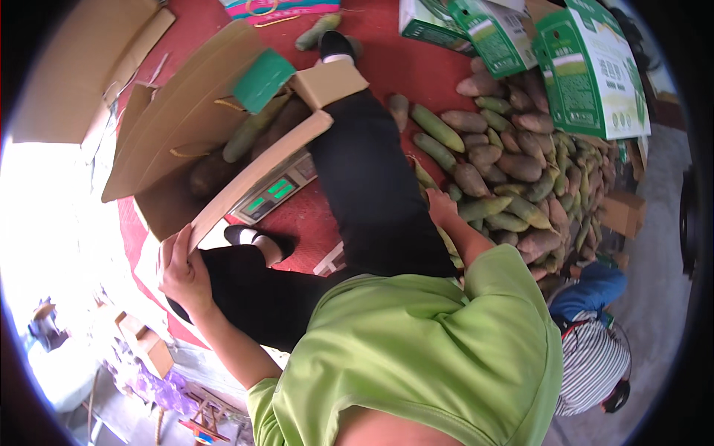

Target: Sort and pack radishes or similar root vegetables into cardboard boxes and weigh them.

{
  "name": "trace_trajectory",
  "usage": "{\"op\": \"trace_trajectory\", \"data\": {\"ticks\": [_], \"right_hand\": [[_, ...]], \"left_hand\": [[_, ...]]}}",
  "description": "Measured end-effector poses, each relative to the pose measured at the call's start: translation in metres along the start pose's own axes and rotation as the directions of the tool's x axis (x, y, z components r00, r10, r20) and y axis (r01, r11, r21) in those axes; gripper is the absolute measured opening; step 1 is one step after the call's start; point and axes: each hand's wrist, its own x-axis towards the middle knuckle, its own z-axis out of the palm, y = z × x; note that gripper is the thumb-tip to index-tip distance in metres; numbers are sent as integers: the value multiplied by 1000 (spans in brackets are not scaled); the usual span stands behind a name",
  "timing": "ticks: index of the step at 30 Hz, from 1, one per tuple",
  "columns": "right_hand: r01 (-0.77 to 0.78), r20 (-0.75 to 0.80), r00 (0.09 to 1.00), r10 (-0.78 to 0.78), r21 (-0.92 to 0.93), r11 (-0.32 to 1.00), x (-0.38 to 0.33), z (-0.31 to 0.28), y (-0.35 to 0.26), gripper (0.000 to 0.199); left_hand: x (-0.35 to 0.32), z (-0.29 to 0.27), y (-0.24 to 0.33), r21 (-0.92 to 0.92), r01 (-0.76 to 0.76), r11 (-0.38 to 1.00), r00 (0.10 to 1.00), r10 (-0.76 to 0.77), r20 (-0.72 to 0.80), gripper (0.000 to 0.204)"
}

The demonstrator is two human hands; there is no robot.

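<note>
Head view shows me the left hand (184, 273) pinching the carton (171, 126) by its near flap (256, 172), where a hard tug could tip it, and the right hand (442, 208), grip unreadable, at radishes (519, 167) right of the carton.

At six o'clock we see a plain lime-green shirt (424, 349), with black trousers (372, 178) towards twelve and a red floor (375, 44) beyond. At ten, the cardboard box (178, 111) is brown with a bright green patch. Towards three, the vegetables (520, 167) mix dull green with purplish brown. We find green-and-white cartons (569, 82) at two, a pink-and-turquoise bag (286, 9) at eleven, and a co-worker's dark-and-white striped top (595, 364) at four.
</note>
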Motion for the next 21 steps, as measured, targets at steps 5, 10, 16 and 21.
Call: {"op": "trace_trajectory", "data": {"ticks": [5,10,16,21], "right_hand": [[-39,-69,997,44,80,996,1,-4,2,72],[150,-368,927,-64,209,966,6,-43,4,76],[491,-718,636,-282,95,866,-24,-195,-73,68],[695,-879,270,-393,-104,711,-81,-311,-150,64]], "left_hand": [[-2,-3,-3,46,-21,999,1000,21,-5,29],[-1,-4,-6,53,-55,997,998,56,-10,22],[-2,-10,-10,54,-55,997,998,56,-23,18],[-1,-8,-10,37,-76,996,997,77,-26,16]]}}
